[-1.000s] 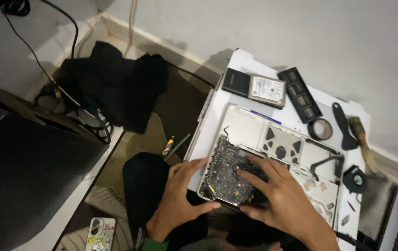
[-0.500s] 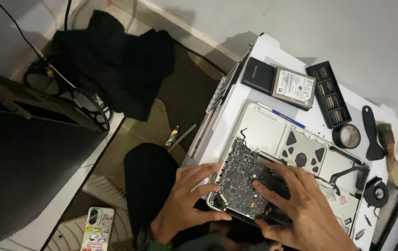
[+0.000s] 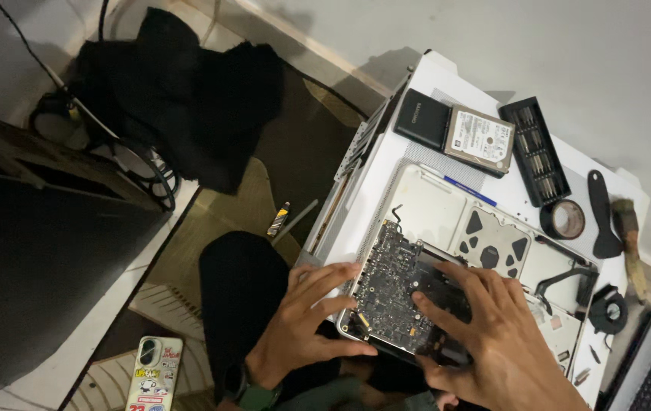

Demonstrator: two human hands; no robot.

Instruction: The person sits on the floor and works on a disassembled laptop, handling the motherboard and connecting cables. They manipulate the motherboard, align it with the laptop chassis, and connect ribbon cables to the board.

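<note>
The white desk [image 3: 432,84] carries an opened laptop shell [image 3: 432,202], hard drive [image 3: 480,139], tape roll [image 3: 566,220], and probably a brush [image 3: 628,232].
</note>
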